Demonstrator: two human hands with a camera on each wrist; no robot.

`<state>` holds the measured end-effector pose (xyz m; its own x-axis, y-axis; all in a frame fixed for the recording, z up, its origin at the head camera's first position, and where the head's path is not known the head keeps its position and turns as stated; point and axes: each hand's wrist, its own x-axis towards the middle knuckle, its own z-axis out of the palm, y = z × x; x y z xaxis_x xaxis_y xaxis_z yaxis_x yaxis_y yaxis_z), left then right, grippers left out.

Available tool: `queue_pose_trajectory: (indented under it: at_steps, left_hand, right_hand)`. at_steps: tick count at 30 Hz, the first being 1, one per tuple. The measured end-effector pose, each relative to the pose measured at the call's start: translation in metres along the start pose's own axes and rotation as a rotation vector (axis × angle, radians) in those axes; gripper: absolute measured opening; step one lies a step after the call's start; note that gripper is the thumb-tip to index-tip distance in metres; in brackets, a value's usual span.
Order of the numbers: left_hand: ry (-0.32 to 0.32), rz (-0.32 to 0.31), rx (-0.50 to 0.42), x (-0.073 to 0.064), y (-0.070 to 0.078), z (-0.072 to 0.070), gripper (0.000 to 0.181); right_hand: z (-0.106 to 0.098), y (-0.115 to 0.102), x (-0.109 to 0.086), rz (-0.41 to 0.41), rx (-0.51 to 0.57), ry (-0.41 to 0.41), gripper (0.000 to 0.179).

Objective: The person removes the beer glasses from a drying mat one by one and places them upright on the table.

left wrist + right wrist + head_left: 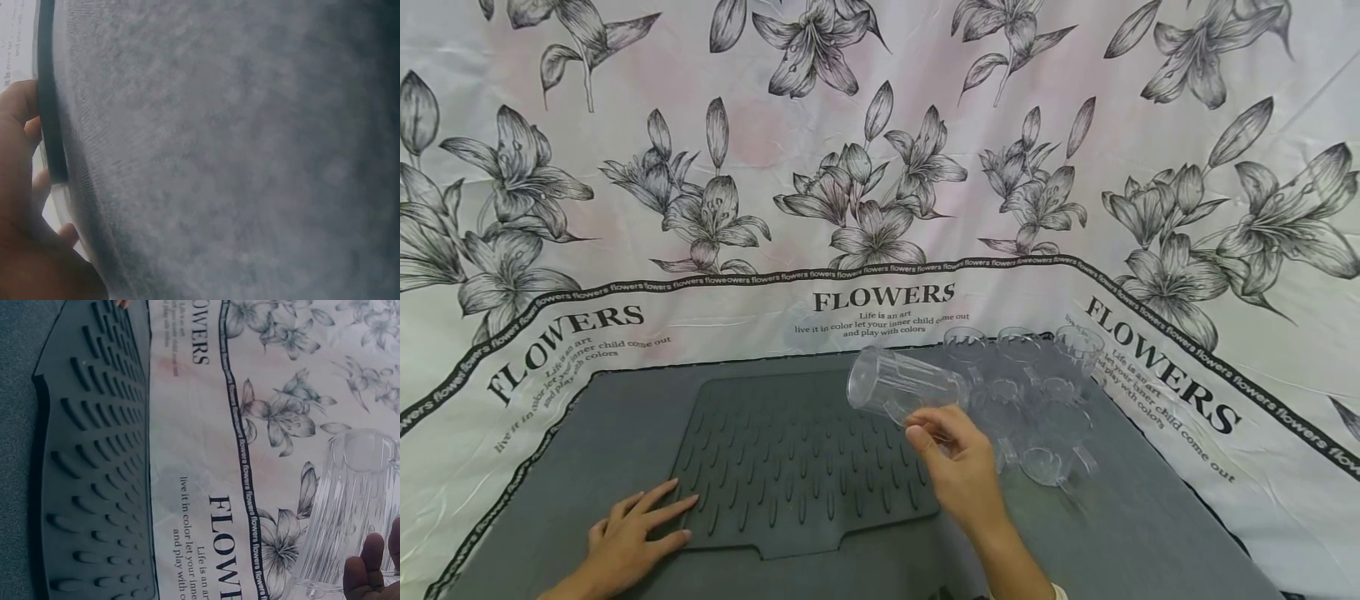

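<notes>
My right hand (962,467) pinches a clear ribbed mug by its handle and holds this mug (898,383) tilted on its side, above the right part of a dark drying mat. In the right wrist view the same mug (350,512) shows against the cloth, with fingertips (365,569) at its side. My left hand (632,537) rests with spread fingers on the left edge of the drying mat (797,533). The left wrist view has that hand (25,206) beside the mat's dark edge (50,94); the grey table surface fills most of it.
Several more clear mugs (1045,462) stand grouped at the right of the grey table (1120,533). Raised elongated ridges cover the mat. Behind the table hangs a white cloth (737,325) with flower prints and lettering.
</notes>
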<state>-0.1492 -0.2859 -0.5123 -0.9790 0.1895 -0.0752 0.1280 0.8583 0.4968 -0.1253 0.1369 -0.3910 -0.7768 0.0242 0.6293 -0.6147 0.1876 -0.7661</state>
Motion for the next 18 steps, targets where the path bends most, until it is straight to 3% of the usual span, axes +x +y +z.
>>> queue_pose_trajectory:
  at_steps: [12, 18]
  left_hand:
    - [0.041, 0.004, 0.0, 0.005, 0.019, -0.011, 0.07]
    - [0.108, 0.072, -0.025, 0.013, 0.051, -0.022, 0.07]
  right_hand:
    - [-0.005, -0.001, -0.001, -0.21, -0.138, -0.008, 0.026]
    - [-0.008, -0.005, -0.003, -0.254, -0.172, -0.023, 0.027]
